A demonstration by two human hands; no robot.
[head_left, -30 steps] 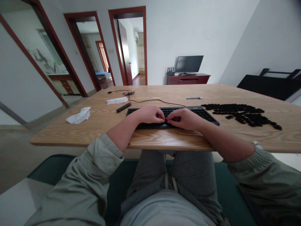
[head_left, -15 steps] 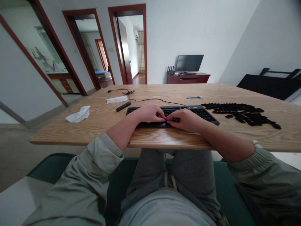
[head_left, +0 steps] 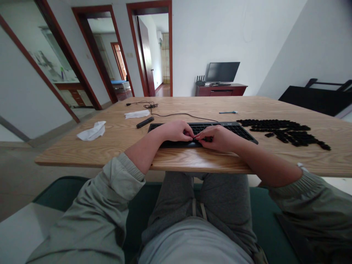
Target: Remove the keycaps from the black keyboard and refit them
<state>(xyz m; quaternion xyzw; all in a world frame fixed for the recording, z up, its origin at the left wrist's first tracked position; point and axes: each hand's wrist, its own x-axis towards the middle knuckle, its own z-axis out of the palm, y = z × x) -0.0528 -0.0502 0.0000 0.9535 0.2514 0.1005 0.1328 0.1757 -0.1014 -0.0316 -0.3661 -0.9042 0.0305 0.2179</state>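
A black keyboard [head_left: 238, 129] lies near the table's front edge, its cable running off behind it. Over its lower middle part, my left hand [head_left: 177, 131] rests with thumb and fingers pinched together. My right hand [head_left: 220, 138] meets it from the right, fingertips also closed, almost touching the left ones. Something small and dark sits between the fingertips, too hidden to name. To the right of the keyboard, many loose black keycaps [head_left: 298, 138] lie in rows on the wood.
On the wooden table [head_left: 110, 150], left of the keyboard, are a dark stick-like object [head_left: 145, 122], a crumpled white tissue [head_left: 93, 131] and a folded tissue [head_left: 136, 114]. Behind lie the coiled cable [head_left: 150, 105] and a thin blue brush-like tool [head_left: 228, 112].
Both hands stay together at the same spot on the keyboard, with only a slight shift of the fingers. The view has tilted a little.
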